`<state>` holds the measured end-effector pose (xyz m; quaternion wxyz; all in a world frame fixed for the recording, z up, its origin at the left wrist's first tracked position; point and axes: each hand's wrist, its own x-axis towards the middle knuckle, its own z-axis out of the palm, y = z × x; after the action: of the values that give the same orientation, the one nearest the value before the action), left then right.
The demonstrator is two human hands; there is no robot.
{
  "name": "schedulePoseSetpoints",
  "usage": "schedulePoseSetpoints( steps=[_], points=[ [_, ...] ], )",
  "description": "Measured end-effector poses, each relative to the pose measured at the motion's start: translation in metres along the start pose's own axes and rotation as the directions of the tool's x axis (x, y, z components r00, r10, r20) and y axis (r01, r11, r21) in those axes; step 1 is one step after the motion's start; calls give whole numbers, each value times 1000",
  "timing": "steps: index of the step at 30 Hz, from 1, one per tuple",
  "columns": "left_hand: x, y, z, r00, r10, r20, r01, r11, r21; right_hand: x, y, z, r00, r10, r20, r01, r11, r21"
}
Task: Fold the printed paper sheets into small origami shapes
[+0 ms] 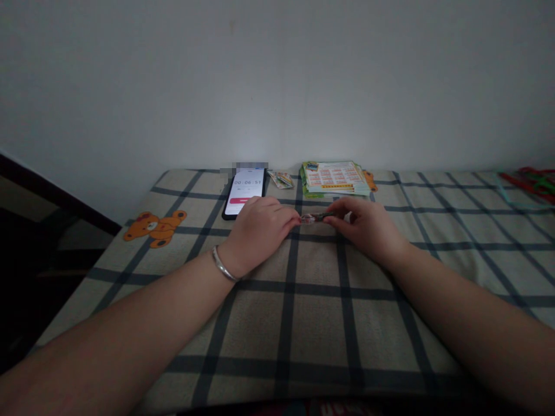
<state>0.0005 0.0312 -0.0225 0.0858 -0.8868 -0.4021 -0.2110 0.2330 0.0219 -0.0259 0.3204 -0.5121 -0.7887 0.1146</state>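
Between my two hands is a small, thin folded piece of printed paper (307,219), held just above or on the checked cloth. My left hand (263,232), with a silver bangle (222,264) at the wrist, pinches its left end. The right end is pinched between the thumb and fingertips of my right hand (366,226). Beyond them lies a stack of printed paper sheets (335,178) with red number grids and green edges. A small folded printed paper (281,179) rests to the left of that stack.
A phone (245,193) showing a timer lies behind my left hand, which hides its lower right corner. The plaid tablecloth (316,323) bears a teddy bear print (156,228). A wall (277,81) rises at the back. Red and green items (535,180) sit far right.
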Motion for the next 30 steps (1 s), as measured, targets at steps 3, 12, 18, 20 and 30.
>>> schedulePoseSetpoints(
  steps=[3, 12, 18, 20, 30],
  points=[
    [-1, -2, 3, 1000, 4, 25, -4, 1000, -28, -1, 4, 1, 996, -89, 30, 89, 996, 15],
    [-5, 4, 2, 990, -60, -125, 59, 998, -9, -3, -2, -2, 976, -200, 85, 215, 951, -224],
    [-3, 8, -3, 999, 7, 38, -7, 1000, 1, 0, 2, -7, 977, -210, 37, 213, 941, -264],
    [-2, 7, -2, 985, 126, 117, -126, 992, -9, 0, 4, -10, 980, -197, 3, 190, 941, -280],
    [-5, 10, -2, 957, 227, 178, -240, 969, 56, 31, 4, -15, 977, -22, -213, -17, 984, -180]
  ],
)
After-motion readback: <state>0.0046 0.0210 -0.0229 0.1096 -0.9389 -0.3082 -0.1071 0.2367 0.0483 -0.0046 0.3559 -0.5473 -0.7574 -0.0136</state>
